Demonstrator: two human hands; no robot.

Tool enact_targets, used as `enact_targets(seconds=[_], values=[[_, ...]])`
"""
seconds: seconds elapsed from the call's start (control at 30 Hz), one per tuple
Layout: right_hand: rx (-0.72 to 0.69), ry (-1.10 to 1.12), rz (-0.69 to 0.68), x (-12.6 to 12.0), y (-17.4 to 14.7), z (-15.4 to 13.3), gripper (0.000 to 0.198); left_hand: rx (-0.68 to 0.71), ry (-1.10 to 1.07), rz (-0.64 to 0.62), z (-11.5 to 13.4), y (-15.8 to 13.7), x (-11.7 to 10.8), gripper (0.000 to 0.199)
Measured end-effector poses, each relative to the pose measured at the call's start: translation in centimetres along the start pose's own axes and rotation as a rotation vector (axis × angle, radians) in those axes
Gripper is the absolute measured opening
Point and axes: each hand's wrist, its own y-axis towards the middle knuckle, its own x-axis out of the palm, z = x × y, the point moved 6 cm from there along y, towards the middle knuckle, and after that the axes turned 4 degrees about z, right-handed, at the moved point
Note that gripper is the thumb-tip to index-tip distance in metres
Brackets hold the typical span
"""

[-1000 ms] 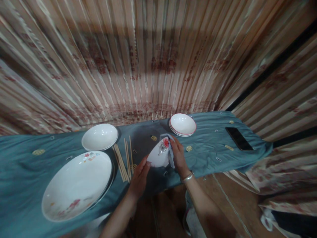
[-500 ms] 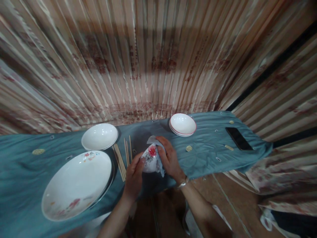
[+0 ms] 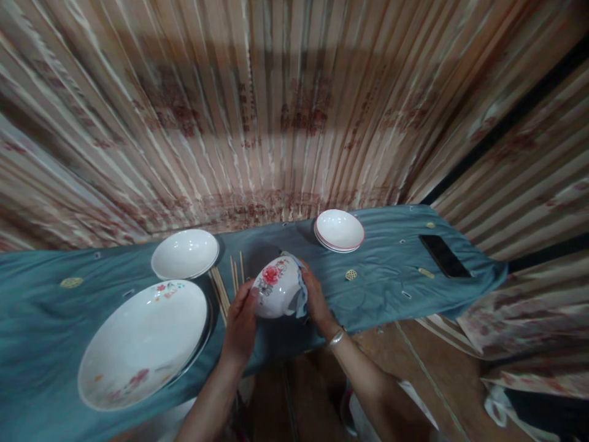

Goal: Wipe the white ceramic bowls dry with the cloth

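while the flowered bowl [image 3: 277,287] is tilted between my hands, my left hand [image 3: 242,314] clamps its left side and my right hand [image 3: 315,299] grips a pale blue cloth [image 3: 302,296] against its right. chopsticks [image 3: 219,288] lie just left; red-rimmed bowls [image 3: 339,230] stand stacked farther off, right.

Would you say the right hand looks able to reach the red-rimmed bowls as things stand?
Probably not without freeing itself: the right hand holds a cloth against the floral bowl, though nothing visible blocks the red-rimmed bowls.
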Motion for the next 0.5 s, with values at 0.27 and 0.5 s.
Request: enact_targets(seconds=[0.27, 0.5], values=[[0.052, 0.051, 0.040, -0.1, -0.6, -0.1, 0.052, -0.189, -0.300, 0.036, -0.8, 0.7, -0.2, 0.031], [0.091, 0.108, 0.063, -0.4, -0.3, -1.0, 0.047, -0.335, -0.377, -0.077, -1.6, 0.6, 0.3, 0.017]])
